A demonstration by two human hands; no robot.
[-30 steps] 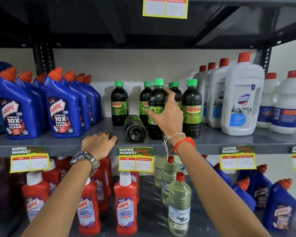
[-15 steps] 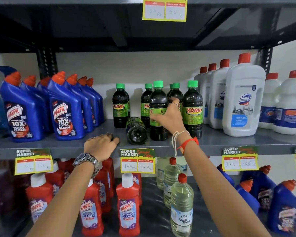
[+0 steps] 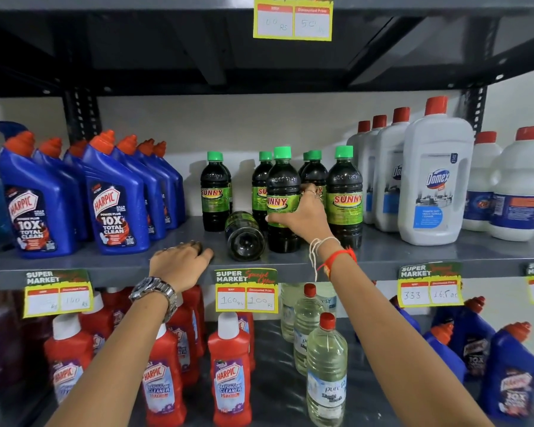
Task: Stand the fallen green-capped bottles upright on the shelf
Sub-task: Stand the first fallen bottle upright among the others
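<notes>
Green-capped bottle (image 3: 282, 198) gripped upright by outstretched right hand (image 3: 302, 212).

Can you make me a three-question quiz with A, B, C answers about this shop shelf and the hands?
1. Where is the fallen Sunny bottle?
A. just left of the Sunny bottle in the right hand
B. among the Domex bottles
C. on the lower shelf

2. What colour are the Domex bottle caps?
A. green
B. red
C. blue

3. What is the right hand doing?
A. hanging free
B. gripping an upright Sunny bottle
C. touching a price tag

Answers: 1 A, it lies on its side with its base facing us, beside the held bottle. 2 B, every white Domex bottle has a red cap. 3 B, its fingers wrap the label of the standing bottle, while the left hand rests on the shelf edge.
</notes>
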